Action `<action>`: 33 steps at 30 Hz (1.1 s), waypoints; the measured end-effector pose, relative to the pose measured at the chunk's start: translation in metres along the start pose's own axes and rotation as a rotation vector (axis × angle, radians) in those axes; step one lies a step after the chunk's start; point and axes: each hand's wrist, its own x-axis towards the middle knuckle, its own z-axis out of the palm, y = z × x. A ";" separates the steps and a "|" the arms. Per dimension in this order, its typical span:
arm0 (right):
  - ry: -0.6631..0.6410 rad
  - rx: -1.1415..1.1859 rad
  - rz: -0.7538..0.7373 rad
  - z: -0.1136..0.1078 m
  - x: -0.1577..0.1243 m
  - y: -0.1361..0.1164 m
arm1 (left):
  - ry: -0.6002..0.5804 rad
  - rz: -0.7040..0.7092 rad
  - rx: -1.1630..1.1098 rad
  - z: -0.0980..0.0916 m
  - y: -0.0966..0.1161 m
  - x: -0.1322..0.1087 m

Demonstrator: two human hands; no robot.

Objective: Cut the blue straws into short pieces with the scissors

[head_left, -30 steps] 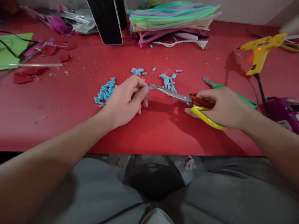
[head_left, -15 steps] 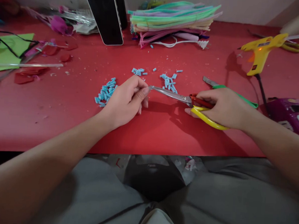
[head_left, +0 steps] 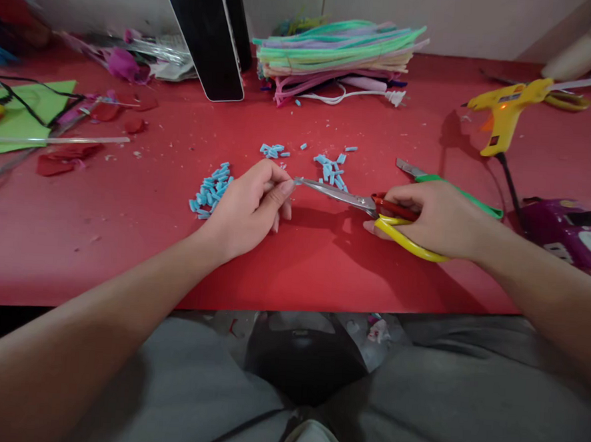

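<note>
My left hand (head_left: 256,208) is closed in a pinch over the red table, thumb against forefinger. A tiny pale-blue piece (head_left: 298,180) pokes out at the fingertips, most of it hidden. My right hand (head_left: 436,216) grips a pair of scissors (head_left: 344,195) with one red and one yellow handle. The scissor tips point left and meet the piece at my left fingertips; the blades look nearly closed. Beside my left wrist lies a heap of short light-blue pieces (head_left: 211,190). Beyond the hands are a smaller group (head_left: 274,151) and another pile (head_left: 331,172) of them.
Green-handled pliers (head_left: 457,191) lie just past my right hand. A yellow glue gun (head_left: 507,114) stands at the right, its cord near a purple box (head_left: 570,231). A bundle of pastel pipe cleaners (head_left: 340,54) and a black upright object (head_left: 207,35) are at the back.
The view has tilted slightly, so the table things sit a little lower in the picture. Both hands keep almost the same pose, with the scissor tips still at the left fingertips.
</note>
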 end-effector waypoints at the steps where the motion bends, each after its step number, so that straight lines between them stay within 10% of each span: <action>1: 0.002 -0.001 -0.005 0.000 0.000 0.000 | -0.002 -0.003 0.000 0.000 0.000 0.000; 33: 0.014 -0.047 -0.048 0.001 0.001 0.002 | -0.022 -0.001 -0.002 -0.002 0.003 -0.001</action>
